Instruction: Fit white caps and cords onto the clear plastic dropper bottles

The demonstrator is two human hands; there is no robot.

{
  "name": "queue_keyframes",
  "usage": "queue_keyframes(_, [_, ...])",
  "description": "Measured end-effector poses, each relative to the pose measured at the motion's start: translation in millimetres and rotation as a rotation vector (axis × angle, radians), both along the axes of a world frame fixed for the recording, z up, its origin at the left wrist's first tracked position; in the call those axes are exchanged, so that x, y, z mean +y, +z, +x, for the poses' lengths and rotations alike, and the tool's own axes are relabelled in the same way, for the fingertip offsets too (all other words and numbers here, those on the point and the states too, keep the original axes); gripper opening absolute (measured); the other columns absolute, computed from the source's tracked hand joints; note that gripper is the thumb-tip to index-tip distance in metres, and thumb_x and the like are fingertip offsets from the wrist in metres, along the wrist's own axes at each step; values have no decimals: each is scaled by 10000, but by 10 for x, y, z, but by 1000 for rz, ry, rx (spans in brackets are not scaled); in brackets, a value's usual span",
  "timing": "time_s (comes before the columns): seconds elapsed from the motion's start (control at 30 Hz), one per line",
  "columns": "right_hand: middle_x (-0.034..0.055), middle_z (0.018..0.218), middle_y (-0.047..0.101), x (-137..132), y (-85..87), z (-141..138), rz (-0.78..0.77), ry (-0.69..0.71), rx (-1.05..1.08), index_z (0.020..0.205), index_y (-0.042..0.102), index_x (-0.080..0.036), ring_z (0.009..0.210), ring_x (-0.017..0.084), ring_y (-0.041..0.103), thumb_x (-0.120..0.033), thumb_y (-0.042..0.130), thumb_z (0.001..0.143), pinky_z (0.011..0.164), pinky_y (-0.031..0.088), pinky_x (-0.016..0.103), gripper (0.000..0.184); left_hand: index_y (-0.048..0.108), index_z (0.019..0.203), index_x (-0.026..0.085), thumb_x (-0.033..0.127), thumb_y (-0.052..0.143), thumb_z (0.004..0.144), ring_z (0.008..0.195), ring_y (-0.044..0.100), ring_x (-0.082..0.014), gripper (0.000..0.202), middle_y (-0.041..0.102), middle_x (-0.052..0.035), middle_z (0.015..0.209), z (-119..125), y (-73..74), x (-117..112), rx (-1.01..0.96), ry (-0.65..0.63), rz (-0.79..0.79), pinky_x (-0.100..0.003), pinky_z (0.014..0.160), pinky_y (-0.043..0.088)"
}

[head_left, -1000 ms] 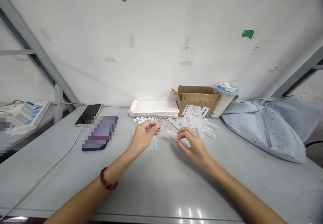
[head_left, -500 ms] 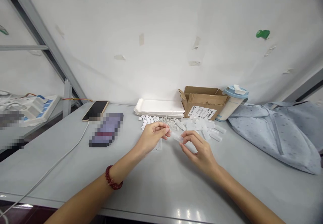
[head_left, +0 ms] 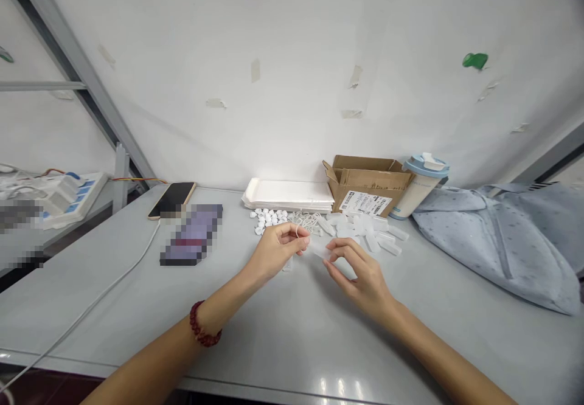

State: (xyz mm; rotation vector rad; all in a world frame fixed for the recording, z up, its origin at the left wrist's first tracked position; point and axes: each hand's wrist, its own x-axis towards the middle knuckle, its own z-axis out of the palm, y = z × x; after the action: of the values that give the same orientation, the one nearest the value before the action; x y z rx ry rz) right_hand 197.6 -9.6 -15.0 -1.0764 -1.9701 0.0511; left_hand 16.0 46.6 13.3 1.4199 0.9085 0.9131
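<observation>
L hand (head_left: pixel 279 248) pinches a white cord (head_left: pixel 297 231), R hand (head_left: pixel 362 274) grips a clear plastic piece (head_left: pixel 318 251) just beside it, both over the table (head_left: pixel 292 338), w/ light pressure, steady hold & aligned ends prob. best.

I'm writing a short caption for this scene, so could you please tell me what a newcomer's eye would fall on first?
Most likely the left hand, pinching a white cord, and the right hand, holding a translucent piece close by, both over the gray table. The dark red bracelet near the left hand would probably catch the eye too, as would the open cardboard box beyond the hands.
</observation>
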Motion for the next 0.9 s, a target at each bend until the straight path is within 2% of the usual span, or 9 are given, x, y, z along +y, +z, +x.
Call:
queue_keyframes(0.2, [68, 903, 542, 3, -4, -12, 9, -5, 3, 808, 471, -209, 811, 161, 567, -114, 491, 830, 683, 469, 281, 99, 610, 811, 146, 278, 642, 719, 683, 566, -122, 164, 600, 0, 710, -6, 4, -10, 18, -57, -11, -264, 706, 442])
queue_keyframes(0.43, [69, 907, 542, -3, -13, -11, 30, -6, 11, 819, 473, -208, 811, 160, 569, -112, 494, 830, 682, 474, 283, 99, 629, 864, 168, 285, 655, 720, 739, 570, -131, 187, 610, 6, 708, -25, -44, 0, 3, -78, -94, -279, 760, 419])
queue_keyframes(0.63, [75, 887, 557, -12, -20, -31, 6, 9, 8, 841, 482, -209, 822, 172, 580, -142, 475, 852, 682, 493, 295, 69, 659, 862, 180, 264, 712, 669, 766, 571, -126, 217, 634, -3, 835, -35, -68, 20, -33, -108, -130, -270, 763, 419])
queue_keyframes(0.73, [74, 891, 582, -27, -53, -41, -24, 16, 22, 939, 487, -207, 801, 168, 593, -159, 491, 853, 678, 515, 294, 99, 663, 870, 177, 241, 713, 666, 822, 582, -149, 219, 653, -16, 855, -28, -62, 15, -27, -128, -139, -271, 767, 420])
queue_keyframes(0.9, [88, 1033, 610, -34, -108, -65, -35, 31, 20, 1272, 355, -238, 820, 173, 617, -175, 473, 872, 705, 546, 312, 421, 669, 908, 158, 214, 685, 692, 930, 590, -185, 224, 673, -57, 968, -10, -55, 12, -99, -201, -130, -293, 847, 420])
